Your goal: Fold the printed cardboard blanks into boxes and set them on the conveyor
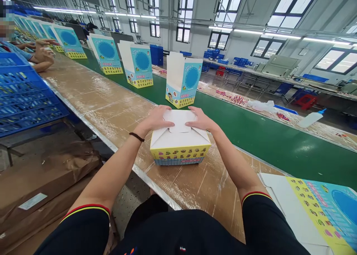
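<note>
A folded cardboard display box (pixel 180 147) with a yellow and blue printed base stands on the brown-papered table top (pixel 111 110). Its white top flaps are folded inward, and a white tab (pixel 180 120) lies in the middle. My left hand (pixel 156 118) rests flat on the left flap, and my right hand (pixel 201 119) presses on the right flap. Neither hand grips the box; both sets of fingers lie spread. A flat printed box blank (pixel 315 210) lies at the lower right, beyond my right arm.
Several upright printed boxes (pixel 182 80) stand along a green conveyor belt (pixel 267 143). A blue plastic crate (pixel 25 95) sits at the left. A co-worker's hands (pixel 44 50) are at the far left. A white squeeze bottle (pixel 311 119) lies across the belt.
</note>
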Demonstrator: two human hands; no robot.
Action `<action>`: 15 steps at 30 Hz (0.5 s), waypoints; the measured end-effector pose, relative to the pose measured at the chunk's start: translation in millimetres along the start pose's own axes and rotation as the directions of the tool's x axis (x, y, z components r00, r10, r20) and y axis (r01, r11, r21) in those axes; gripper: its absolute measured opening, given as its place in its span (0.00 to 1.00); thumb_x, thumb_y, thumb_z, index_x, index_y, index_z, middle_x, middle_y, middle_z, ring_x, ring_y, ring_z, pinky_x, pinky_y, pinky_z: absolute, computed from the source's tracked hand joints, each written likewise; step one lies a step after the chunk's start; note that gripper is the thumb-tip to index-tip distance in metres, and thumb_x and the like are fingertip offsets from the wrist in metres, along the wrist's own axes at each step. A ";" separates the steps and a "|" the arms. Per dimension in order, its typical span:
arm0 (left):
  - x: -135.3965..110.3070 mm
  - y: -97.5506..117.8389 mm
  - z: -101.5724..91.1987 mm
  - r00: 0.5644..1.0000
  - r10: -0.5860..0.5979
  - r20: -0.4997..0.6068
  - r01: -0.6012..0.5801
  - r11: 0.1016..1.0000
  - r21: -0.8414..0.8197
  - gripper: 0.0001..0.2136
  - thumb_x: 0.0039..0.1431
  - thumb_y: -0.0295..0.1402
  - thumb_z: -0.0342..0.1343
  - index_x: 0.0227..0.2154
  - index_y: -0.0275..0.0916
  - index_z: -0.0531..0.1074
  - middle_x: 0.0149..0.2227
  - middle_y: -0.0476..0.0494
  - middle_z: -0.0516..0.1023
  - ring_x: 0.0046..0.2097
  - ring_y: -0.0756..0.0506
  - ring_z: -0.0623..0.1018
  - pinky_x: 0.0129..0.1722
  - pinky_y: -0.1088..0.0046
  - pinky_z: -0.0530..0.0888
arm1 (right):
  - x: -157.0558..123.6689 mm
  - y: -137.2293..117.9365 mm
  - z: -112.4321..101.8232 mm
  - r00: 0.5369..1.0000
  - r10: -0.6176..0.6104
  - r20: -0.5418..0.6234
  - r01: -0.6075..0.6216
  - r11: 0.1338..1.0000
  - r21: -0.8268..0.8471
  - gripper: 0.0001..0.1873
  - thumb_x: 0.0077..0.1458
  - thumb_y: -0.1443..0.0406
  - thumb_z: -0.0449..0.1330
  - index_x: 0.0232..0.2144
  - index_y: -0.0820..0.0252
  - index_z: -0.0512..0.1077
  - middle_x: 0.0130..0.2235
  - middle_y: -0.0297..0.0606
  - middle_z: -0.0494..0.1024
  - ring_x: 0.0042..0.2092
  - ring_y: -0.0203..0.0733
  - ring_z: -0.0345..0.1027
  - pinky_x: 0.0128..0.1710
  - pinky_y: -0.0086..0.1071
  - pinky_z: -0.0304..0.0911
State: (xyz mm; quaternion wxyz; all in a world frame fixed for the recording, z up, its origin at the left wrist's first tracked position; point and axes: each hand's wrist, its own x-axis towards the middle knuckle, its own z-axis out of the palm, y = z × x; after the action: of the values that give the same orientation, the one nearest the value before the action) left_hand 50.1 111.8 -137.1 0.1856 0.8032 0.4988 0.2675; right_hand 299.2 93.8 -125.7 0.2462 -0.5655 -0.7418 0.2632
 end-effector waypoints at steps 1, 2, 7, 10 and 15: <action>0.7 1.6 -0.7 0.999 -0.015 0.035 0.012 0.996 0.086 0.37 0.39 0.45 0.68 0.57 0.42 0.75 0.64 0.34 0.74 0.66 0.25 0.68 0.68 0.45 0.63 | 0.8 -4.7 0.0 1.000 0.017 0.023 -0.014 0.995 -0.094 0.52 0.46 0.58 0.74 0.71 0.59 0.61 0.73 0.53 0.58 0.73 0.58 0.54 0.72 0.49 0.52; 1.1 2.9 -1.0 0.998 -0.027 0.064 0.016 0.987 0.160 0.42 0.38 0.45 0.70 0.61 0.43 0.71 0.66 0.32 0.71 0.68 0.24 0.66 0.69 0.44 0.61 | 1.1 -9.3 0.8 0.999 0.036 0.039 -0.029 0.983 -0.182 0.53 0.47 0.58 0.73 0.72 0.57 0.59 0.74 0.52 0.57 0.72 0.59 0.55 0.71 0.51 0.54; 2.2 4.9 0.5 0.991 -0.019 0.130 -0.021 0.954 0.298 0.48 0.39 0.50 0.71 0.66 0.41 0.66 0.67 0.28 0.68 0.69 0.21 0.63 0.70 0.44 0.57 | 2.7 -18.5 5.6 0.997 0.070 0.035 -0.052 0.929 -0.366 0.51 0.50 0.55 0.72 0.72 0.52 0.58 0.73 0.50 0.59 0.69 0.63 0.59 0.67 0.55 0.61; 4.6 3.3 0.6 0.992 0.025 0.121 -0.056 0.965 0.257 0.43 0.48 0.57 0.64 0.65 0.40 0.69 0.64 0.29 0.72 0.68 0.23 0.65 0.69 0.46 0.60 | 9.9 -5.2 5.3 1.000 -0.007 0.010 0.009 0.989 -0.150 0.47 0.56 0.51 0.68 0.72 0.58 0.60 0.74 0.50 0.58 0.73 0.58 0.54 0.73 0.50 0.52; 3.7 -0.7 -2.0 0.998 0.041 0.043 -0.046 0.992 0.115 0.38 0.54 0.59 0.57 0.61 0.38 0.71 0.63 0.31 0.74 0.66 0.27 0.67 0.69 0.48 0.62 | 7.9 39.4 24.3 0.969 0.182 -0.170 -0.053 0.820 0.571 0.38 0.70 0.41 0.46 0.67 0.60 0.66 0.67 0.49 0.71 0.68 0.51 0.65 0.66 0.44 0.65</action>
State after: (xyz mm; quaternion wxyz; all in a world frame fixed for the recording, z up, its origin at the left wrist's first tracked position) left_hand 49.8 115.5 -135.0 0.1428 0.8285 0.4922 0.2258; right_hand 309.1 107.5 -169.5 0.4642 -0.5381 -0.5637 0.4210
